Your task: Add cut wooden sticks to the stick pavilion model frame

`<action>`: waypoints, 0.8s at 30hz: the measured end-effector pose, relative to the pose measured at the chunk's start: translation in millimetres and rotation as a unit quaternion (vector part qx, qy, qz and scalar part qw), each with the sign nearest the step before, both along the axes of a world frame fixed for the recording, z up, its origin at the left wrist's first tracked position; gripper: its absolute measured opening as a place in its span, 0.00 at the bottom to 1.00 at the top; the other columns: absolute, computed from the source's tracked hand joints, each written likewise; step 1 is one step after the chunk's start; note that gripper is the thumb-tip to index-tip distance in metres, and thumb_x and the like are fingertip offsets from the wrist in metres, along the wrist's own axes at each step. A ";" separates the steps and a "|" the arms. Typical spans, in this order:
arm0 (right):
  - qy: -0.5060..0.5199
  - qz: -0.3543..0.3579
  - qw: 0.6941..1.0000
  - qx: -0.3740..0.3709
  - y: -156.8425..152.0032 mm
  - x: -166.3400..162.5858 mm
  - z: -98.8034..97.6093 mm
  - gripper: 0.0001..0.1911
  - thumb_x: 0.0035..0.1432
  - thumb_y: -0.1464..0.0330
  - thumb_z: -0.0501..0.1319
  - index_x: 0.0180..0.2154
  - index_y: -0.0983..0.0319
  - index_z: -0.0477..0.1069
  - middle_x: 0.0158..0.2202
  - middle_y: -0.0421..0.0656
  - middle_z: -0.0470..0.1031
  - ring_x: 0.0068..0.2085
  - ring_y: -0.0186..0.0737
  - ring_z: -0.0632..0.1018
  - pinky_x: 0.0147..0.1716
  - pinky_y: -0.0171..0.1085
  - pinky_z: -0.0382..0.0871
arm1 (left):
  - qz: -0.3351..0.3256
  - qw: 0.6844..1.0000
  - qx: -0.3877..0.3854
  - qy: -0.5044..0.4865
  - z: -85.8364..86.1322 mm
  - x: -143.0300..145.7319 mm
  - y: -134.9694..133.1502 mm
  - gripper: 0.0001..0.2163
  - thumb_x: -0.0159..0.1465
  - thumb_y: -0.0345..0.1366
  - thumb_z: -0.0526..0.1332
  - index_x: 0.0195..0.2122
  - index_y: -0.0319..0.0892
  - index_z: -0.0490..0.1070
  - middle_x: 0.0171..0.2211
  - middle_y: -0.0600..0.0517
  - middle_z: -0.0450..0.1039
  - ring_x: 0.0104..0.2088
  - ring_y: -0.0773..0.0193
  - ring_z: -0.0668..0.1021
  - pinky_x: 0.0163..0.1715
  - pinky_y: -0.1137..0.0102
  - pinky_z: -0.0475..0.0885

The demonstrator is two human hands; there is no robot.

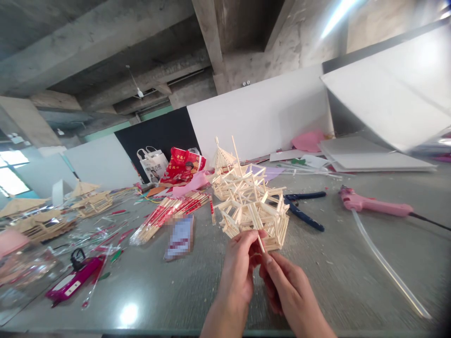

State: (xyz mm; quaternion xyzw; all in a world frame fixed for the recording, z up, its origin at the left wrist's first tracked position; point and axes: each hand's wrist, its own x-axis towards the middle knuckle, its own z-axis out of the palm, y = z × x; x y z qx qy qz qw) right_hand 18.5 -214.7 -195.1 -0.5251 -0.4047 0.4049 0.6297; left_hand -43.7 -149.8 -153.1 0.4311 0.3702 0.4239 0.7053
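Your left hand [237, 267] and right hand [291, 281] come together over the grey tabletop [155, 295], just in front of a pale, openwork model built of thin wooden sticks [252, 206]. Between them you grasp a short, thin, pale wooden stick [261, 244]: the left thumb and forefinger pinch its upper part, and the right thumb and fingers close on its lower end. The stick stands tilted at the near side of the model (whether its far tip touches the frame, you cannot tell from this angle). Behind the lower frame, the model rises to a small, pointed, slatted roof [224, 158].

To the right of the model lie pliers with dark blue handles [305, 216], and farther right a pink glue gun [377, 205] with its black cord; a long, clear, slender rod [384, 266] runs from beside it toward the near edge. On your left are a bundle of pale wooden sticks with red printed wrapping [165, 211], a small, blurred, bluish rectangular item [180, 238], and a magenta power strip [73, 280]. Farther back stand a red printed bag [183, 165] and a white tote bag [154, 164], with more wooden models [93, 202] to their left.
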 end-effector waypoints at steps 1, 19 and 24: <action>0.000 -0.001 1.000 0.001 0.4 0.0 0.2 0.27 0.57 0.45 0.48 0.24 0.62 0.59 0.14 0.33 0.57 0.14 0.27 0.59 0.13 0.28 0.52 | 0.001 1.000 0.000 -0.002 0.1 0.2 0.1 0.09 0.53 0.36 0.63 0.29 0.35 0.76 0.24 0.53 0.69 0.24 0.71 0.70 0.22 0.77 0.63; -0.058 0.013 0.998 0.026 -4.7 -1.1 -0.2 0.24 0.62 0.50 0.47 0.26 0.63 0.62 0.17 0.35 0.57 0.16 0.27 0.59 0.16 0.29 0.51 | -0.032 0.999 -0.013 -0.027 2.4 -6.9 -7.7 0.08 0.56 0.38 0.60 0.29 0.37 0.73 0.19 0.57 0.63 0.16 0.73 0.64 0.12 0.77 0.56; -0.122 0.007 0.991 0.048 -16.4 -4.5 7.6 0.24 0.64 0.53 0.45 0.24 0.62 0.60 0.17 0.36 0.58 0.19 0.28 0.61 0.18 0.29 0.53 | 0.018 0.996 -0.004 -0.083 3.0 -17.7 -18.4 0.05 0.57 0.34 0.61 0.29 0.37 0.73 0.26 0.53 0.72 0.26 0.71 0.73 0.25 0.78 0.67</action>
